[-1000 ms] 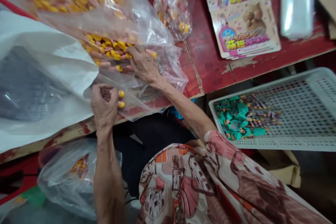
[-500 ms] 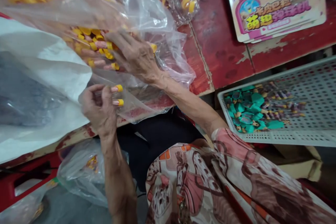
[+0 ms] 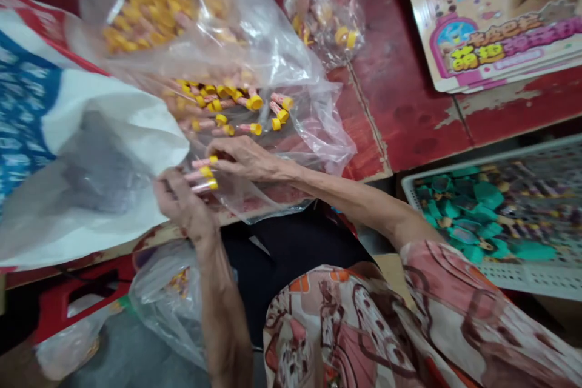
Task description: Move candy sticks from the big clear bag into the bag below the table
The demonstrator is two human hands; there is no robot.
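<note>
My left hand (image 3: 185,209) is closed on small pink tubes with yellow caps (image 3: 200,174), their caps pointing right. At its right, my right hand (image 3: 250,160) has its thumb and fingers closed around the yellow-capped end of the uppermost tube, right against the others. Both hands are just over the near edge of a clear plastic bag (image 3: 313,85). More capped tubes (image 3: 254,101) lie loose in the bag's mouth, and a larger heap (image 3: 159,9) shows through the film behind.
A white printed sack (image 3: 104,224) lies at the left. Another clear bag (image 3: 327,12) and a stack of printed cards (image 3: 509,54) are on the red table (image 3: 409,139). A white basket (image 3: 536,279) with green pieces (image 3: 473,206) stands at the right. Below hangs a plastic bag (image 3: 168,309).
My right hand has come out of the tube pile to my left hand, now with a tube. My left hand shows more tubes than before. The view has shifted somewhat.
</note>
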